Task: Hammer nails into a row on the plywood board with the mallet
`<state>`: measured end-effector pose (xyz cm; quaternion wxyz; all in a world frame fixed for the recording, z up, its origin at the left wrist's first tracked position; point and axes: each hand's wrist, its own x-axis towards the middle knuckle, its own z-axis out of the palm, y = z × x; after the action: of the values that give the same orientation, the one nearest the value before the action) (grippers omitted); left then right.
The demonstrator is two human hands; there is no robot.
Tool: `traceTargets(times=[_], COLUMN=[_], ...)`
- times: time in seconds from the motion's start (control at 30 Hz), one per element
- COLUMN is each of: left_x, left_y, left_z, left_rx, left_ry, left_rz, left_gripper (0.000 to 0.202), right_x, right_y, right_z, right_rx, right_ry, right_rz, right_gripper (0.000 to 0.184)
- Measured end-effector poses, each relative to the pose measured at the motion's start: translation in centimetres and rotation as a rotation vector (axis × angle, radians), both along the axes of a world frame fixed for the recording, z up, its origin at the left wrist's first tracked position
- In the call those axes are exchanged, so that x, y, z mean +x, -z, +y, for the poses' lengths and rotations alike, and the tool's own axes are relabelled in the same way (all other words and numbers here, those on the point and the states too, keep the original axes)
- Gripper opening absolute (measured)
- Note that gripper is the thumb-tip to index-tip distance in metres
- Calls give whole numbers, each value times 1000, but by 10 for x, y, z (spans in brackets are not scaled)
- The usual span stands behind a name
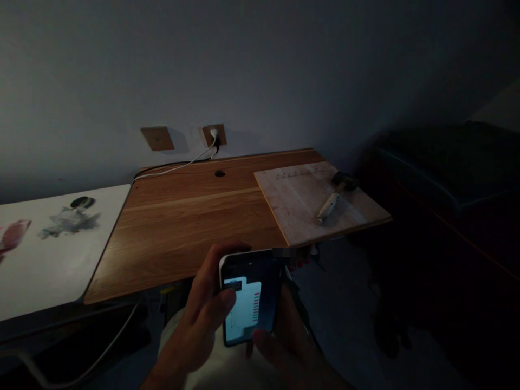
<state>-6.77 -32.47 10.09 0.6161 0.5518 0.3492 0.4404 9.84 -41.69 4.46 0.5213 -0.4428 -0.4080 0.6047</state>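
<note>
A smartphone (247, 300) with a lit screen is held upright in front of my body, below the front edge of the wooden desk. My left hand (199, 314) is wrapped round its left side, with the thumb over the screen. Round the lower right side closes my right hand (284, 336), its thumb near the bottom of the screen. The screen shows a pale panel with small red and green marks, too small to read. The fingers behind the phone are mostly hidden.
On the wooden desk (195, 216) lies a board (292, 200) overhanging the front edge, with a hammer (331, 206) on it. A white table (101, 216) with painted pictures adjoins on the left. Cables (179, 169) run to a wall socket (220, 130). Dark furniture stands at right.
</note>
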Motion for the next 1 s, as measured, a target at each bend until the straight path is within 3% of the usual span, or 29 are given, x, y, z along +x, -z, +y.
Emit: traceTargets(times=[0.2,0.57,1.0], left_x=[-1,1,2], left_y=[-2,5,1], left_z=[0,2,0], left_rx=[33,35,145], left_ry=[-14,82,12], left_rz=[12,-61,74], left_gripper=[46,44,38], right_x=[1,-3,-2], right_y=[-4,-6,-7], right_z=[3,6,6], right_rx=[-37,59,63], right_ry=[21,-13,-16], right_rz=[7,205,215], right_gripper=[56,58,50])
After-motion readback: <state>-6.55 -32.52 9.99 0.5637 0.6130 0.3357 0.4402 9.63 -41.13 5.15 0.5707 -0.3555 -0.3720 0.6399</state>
